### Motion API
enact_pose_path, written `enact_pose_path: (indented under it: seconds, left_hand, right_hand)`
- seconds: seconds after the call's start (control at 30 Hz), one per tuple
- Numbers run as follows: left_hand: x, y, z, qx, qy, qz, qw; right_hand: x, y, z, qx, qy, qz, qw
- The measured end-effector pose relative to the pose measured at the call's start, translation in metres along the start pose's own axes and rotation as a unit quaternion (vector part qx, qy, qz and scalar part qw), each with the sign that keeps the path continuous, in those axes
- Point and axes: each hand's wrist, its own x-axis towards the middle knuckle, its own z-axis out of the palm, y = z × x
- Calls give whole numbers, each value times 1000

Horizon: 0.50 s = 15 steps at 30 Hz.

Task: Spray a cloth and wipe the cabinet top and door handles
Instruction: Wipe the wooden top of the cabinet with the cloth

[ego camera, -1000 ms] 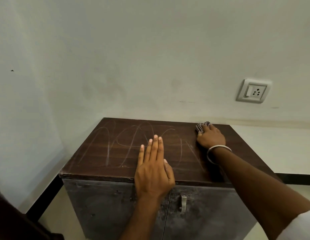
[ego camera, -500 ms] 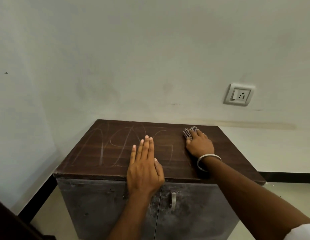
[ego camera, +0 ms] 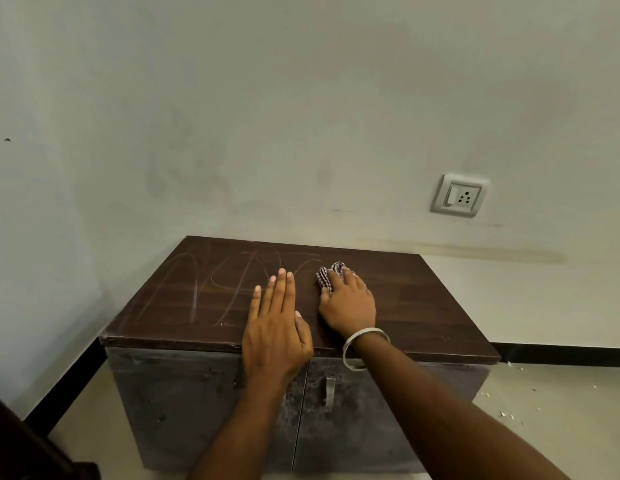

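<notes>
A low cabinet with a dark brown wooden top (ego camera: 423, 306) stands against the wall. Pale streaks mark the left half of the top. My right hand (ego camera: 348, 301) presses a small checked cloth (ego camera: 327, 273) flat on the middle of the top; most of the cloth is hidden under the fingers. My left hand (ego camera: 275, 327) lies flat, palm down and fingers together, at the front edge just left of the right hand. A metal door handle (ego camera: 330, 389) shows on the right door below my wrists. No spray bottle is in view.
The grey wall rises directly behind the cabinet, with a white socket and switch plate (ego camera: 459, 195) to the right. Pale floor with small crumbs (ego camera: 506, 414) lies to the right. A dark object (ego camera: 28, 448) sits at the bottom left corner.
My right hand has slid the cloth leftward from the top's back right toward the middle, close to the left hand. The left hand has stayed flat at the front edge.
</notes>
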Motion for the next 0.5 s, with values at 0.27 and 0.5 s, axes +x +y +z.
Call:
enact_pose_path:
  seconds: [0.27, 0.5]
  left_hand:
    - [0, -1, 1, -4, 1, 4, 1000]
    - [1, 0, 2, 5, 0, 5, 1000]
  right_hand:
    - [-5, 61, -24, -15, 16, 65, 998]
    - [-16, 45, -24, -22, 14, 79, 997]
